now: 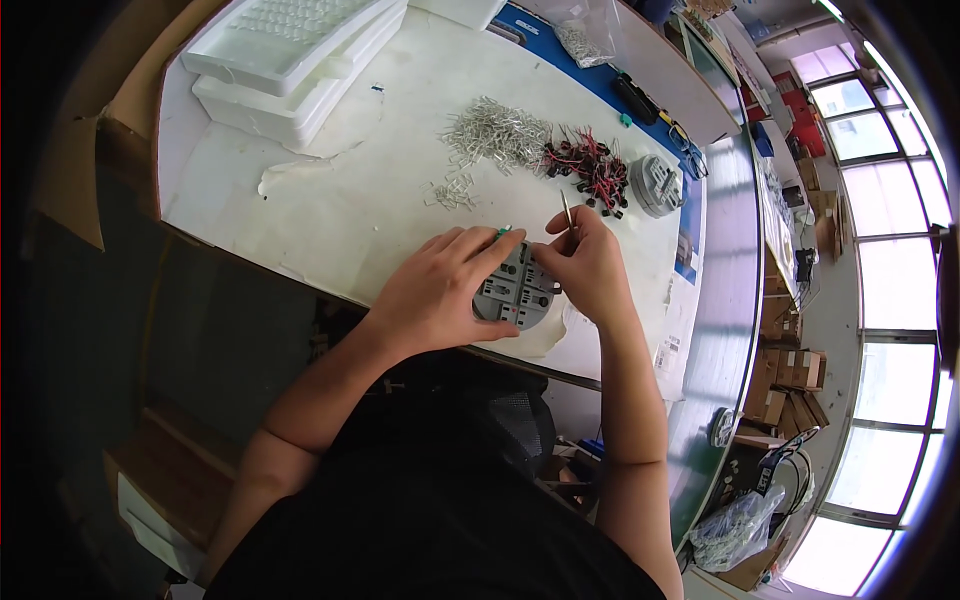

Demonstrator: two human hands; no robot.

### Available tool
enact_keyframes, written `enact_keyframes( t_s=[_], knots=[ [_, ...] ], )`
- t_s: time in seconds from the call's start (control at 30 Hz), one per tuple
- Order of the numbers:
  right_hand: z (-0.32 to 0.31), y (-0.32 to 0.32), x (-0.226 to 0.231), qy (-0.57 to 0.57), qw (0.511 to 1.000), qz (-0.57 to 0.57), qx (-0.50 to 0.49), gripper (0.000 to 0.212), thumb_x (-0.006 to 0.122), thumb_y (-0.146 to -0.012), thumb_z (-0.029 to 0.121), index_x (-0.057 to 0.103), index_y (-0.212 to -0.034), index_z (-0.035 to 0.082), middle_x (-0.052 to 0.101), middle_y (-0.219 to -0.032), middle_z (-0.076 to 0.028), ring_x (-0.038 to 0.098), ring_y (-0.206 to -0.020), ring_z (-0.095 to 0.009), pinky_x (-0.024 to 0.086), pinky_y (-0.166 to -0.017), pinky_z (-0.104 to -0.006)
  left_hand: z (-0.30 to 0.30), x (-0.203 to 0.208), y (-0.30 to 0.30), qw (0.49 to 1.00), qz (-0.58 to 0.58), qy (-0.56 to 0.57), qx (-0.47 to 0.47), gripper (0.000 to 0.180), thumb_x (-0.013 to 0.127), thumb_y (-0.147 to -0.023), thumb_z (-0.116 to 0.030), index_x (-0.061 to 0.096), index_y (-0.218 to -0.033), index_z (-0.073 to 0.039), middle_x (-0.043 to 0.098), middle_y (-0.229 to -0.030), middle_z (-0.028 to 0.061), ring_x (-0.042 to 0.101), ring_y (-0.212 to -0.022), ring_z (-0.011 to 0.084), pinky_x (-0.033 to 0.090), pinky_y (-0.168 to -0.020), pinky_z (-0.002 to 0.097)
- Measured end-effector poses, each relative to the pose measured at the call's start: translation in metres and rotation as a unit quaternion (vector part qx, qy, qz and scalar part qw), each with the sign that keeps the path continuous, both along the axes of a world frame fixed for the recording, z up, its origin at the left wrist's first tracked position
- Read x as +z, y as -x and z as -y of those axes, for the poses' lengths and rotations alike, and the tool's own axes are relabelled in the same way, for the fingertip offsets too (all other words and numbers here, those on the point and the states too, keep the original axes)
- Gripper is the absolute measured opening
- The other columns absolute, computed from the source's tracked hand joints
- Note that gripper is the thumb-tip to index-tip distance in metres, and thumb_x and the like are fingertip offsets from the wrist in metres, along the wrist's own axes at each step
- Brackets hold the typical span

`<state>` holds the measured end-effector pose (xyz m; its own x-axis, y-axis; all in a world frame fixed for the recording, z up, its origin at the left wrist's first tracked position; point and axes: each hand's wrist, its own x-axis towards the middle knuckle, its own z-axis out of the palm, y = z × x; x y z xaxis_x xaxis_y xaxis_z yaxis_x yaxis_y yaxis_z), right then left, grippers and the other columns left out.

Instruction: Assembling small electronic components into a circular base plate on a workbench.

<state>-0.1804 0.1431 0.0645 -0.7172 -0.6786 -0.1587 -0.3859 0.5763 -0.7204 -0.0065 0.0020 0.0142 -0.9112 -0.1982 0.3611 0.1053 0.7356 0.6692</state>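
Observation:
Near the table's front edge lies a round grey fixture (pixel 527 306) with slots and small dark parts in its face. My left hand (pixel 428 290) spans its left side, thumb on the near rim and fingers over the far rim, gripping it. A bit of green shows by the left fingertips. At the fixture's right side my right hand (pixel 592 268) is closed, its thumb and fingertips at the edge. A slim metal tool (pixel 566 210) sticks up out of this hand; its lower end is hidden. Whether the right fingertips also pinch a small part cannot be made out.
Beyond the hands lie a heap of small clear pieces (pixel 495 135), a smaller pile (pixel 453 192) and red-and-black wired parts (pixel 592 170). A second grey round fixture (pixel 656 187) sits to their right. White foam trays (pixel 270 95) stand far left; a blue mat (pixel 560 42) borders the back.

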Motion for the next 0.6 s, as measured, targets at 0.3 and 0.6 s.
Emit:
enact_keyframes(
  t_s=[0.3,0.6],
  knots=[
    [-0.011,0.016,-0.001,0.004,0.996,0.086,-0.008,0.029,0.078,-0.1,0.023,0.07,-0.09,-0.003,0.07,-0.076,-0.003,0.061,-0.068,-0.008,0.049,-0.063,-0.0263,0.001,0.0,0.001,1.0,0.004,-0.021,0.0,0.101,0.096,-0.068,-0.038,0.054,-0.155,-0.008,0.062,-0.134,0.0141,0.063,-0.123,0.0354,0.051,-0.109,0.0459],
    [-0.027,0.048,-0.001,0.054,0.995,0.026,-0.077,0.026,0.081,-0.097,0.023,0.074,-0.097,-0.002,0.069,-0.078,-0.003,0.061,-0.07,-0.009,0.049,-0.067,-0.0269,0.002,0.005,0.004,0.999,-0.014,-0.031,0.01,0.084,0.088,-0.083,-0.043,0.056,-0.151,-0.007,0.064,-0.13,0.0138,0.064,-0.119,0.0345,0.052,-0.104,0.0446]
  ],
)
